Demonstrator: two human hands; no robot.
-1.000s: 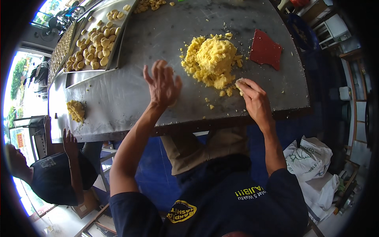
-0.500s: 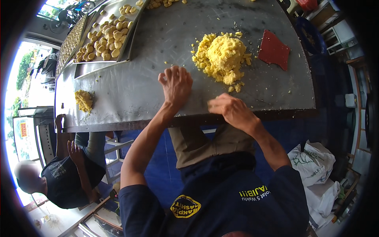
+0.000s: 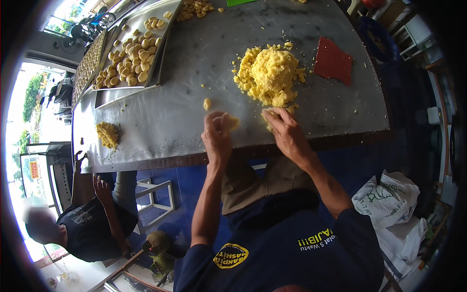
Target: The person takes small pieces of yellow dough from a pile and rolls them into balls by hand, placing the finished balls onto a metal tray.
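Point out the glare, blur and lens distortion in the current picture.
Head view: daylight at the far left burns out to white; head view: the table carries a pale sheen toward its left end, and its right edge bows; head view: the left hand and right hand look slightly soft, perhaps from motion; head view: the corners fall to black.

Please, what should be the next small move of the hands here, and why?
Probably, bring the right hand over to the yellow piece at the left hand and press there. Yellow material shows at both hands' fingertips, though slightly blurred; the hands are close together on the near side of the yellow mound, and a small yellow lump lies just beyond the left hand.
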